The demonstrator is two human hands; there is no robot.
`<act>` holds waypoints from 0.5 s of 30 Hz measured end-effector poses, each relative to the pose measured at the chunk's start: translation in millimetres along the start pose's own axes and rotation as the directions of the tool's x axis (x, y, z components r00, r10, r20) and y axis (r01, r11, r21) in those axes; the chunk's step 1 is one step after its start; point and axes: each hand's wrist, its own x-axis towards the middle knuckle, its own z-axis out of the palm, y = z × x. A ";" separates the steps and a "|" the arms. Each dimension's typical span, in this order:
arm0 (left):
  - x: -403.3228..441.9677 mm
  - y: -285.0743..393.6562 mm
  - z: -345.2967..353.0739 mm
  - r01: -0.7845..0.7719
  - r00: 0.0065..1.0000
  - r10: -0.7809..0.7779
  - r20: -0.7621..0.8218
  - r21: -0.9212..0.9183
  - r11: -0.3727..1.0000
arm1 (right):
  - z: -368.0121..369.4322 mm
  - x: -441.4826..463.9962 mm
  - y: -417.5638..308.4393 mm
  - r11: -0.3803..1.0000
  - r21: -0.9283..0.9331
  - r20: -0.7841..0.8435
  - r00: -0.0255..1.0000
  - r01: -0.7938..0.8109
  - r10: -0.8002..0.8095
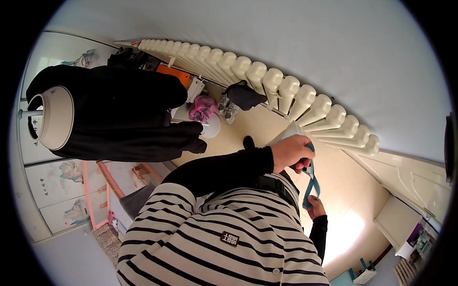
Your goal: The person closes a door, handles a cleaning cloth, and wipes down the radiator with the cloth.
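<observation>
My left hand (292, 151), at the end of a black sleeve, is closed around a teal strap (314, 185). The strap runs down in a narrow loop that crosses over itself. Lower and to the right, the fingers of my right hand (316, 208) pinch its other end. Both hands are in front of my waist, beside a black belt (286, 193) and my striped shirt (224, 217). Part of a pale, whitish thing (290, 131) shows just behind my left hand; I cannot tell what it is or whether the hand touches it.
A cream radiator (257, 74) lines the wall. At left hangs a black garment (119, 109) near a beige ring-shaped piece (59, 117). A pink plastic bag (202, 108) and dark bag (245, 95) lie by the radiator. A small stool (365, 275) stands at lower right.
</observation>
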 end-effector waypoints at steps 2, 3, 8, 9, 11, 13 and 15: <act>3.6 -5.3 -7.3 0.001 1.000 -0.001 -0.028 0.015 1.000 | -8.8 -4.9 -2.5 0.996 -0.045 -0.135 0.987 0.077 -0.082; 4.1 -4.8 -9.1 0.005 0.999 -0.004 -0.032 0.022 1.000 | 2.8 -8.2 -10.5 0.992 -0.100 -0.297 0.949 0.080 -0.106; 12.0 -17.0 -23.1 -0.024 0.998 0.030 -0.053 0.107 0.994 | -12.3 -26.8 -37.6 0.882 -0.212 -0.412 0.780 0.420 -0.471; 15.4 -20.0 -28.1 -0.029 0.997 0.037 -0.072 0.110 0.994 | -1.3 -29.7 -52.5 0.867 -0.025 -0.423 0.780 0.498 -0.461; 21.4 -25.8 -39.4 -0.001 0.995 0.011 -0.101 0.100 0.995 | 16.0 -39.6 -79.3 0.829 0.014 -0.312 0.790 0.559 -0.528; 25.0 -30.8 -45.7 -0.032 0.990 0.042 -0.134 0.081 0.996 | 42.8 -47.7 -103.8 0.850 -0.006 -0.209 0.830 0.527 -0.517; 25.8 -33.9 -54.3 -0.028 0.991 0.041 -0.131 0.099 0.995 | 55.7 -44.7 -110.7 0.807 0.149 -0.088 0.820 0.572 -0.565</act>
